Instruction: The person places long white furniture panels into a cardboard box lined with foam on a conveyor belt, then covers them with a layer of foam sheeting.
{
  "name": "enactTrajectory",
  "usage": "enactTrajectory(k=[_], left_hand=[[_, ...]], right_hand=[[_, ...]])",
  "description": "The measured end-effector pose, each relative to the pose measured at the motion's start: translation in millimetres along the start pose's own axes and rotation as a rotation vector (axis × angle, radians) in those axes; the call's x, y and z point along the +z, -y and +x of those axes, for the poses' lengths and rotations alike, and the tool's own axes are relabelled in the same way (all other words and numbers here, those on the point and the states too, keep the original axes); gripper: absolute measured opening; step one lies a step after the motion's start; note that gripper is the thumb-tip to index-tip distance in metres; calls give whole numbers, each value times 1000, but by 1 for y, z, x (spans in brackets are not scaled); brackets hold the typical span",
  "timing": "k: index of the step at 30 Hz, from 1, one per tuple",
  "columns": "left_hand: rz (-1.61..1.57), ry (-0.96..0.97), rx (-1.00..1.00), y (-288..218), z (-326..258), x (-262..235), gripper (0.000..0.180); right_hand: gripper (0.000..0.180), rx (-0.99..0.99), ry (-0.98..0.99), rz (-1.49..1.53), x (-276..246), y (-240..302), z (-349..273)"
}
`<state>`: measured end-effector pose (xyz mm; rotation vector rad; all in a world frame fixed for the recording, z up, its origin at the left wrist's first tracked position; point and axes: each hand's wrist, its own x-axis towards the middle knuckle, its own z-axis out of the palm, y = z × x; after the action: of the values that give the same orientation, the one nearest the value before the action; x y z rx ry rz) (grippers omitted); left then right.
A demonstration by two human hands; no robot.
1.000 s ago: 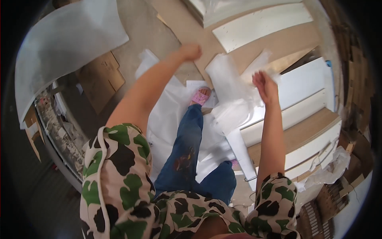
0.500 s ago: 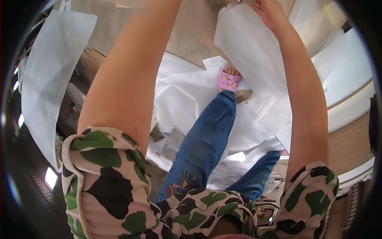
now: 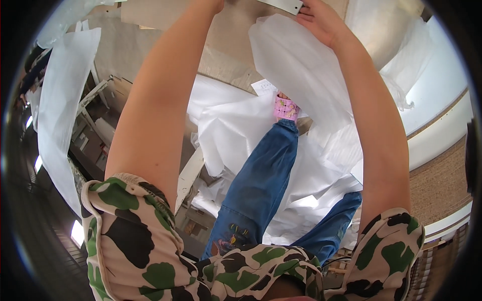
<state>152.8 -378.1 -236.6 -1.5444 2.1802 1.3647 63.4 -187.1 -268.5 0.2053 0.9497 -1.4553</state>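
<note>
Where the person's legs in blue jeans came forward, large white sheets were lying around them in soft folds. Beyond these sheets, a flat brownish surface extended towards the upper edge of the view. On the right side there was a big white panel, and nearer to the person, a brown board. At the left, one long white sheet reached down beside the left arm.

A smaller loose sheet, thin and whitish, was standing in a bulge between the two arms, just beside the right fingers and partly behind the right forearm.

Both hands were raised at the upper edge. The right hand had its fingertips at the dark end of a white strip, but I could not tell whether its grip was pinching this strip. The left hand was mostly cut off, so its grip could not be judged. The strip, also partly cut off, was between the hands.

Smaller was the pink sandal, and just beside it lay a little white paper.
</note>
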Motion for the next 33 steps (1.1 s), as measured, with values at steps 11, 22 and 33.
enactTrajectory(k=[11,22,33], left_hand=[[-141,246,61,-42,-61,6,45],[24,111,193,-109,-170,123,75],[-226,335,295,-54,-294,305,37]], right_hand=[[48,-204,-230,-32,-31,45,-83],[31,-402,-777,-871,-75,4,-221],[38,-533,-1209,-401,-198,-148,-357]])
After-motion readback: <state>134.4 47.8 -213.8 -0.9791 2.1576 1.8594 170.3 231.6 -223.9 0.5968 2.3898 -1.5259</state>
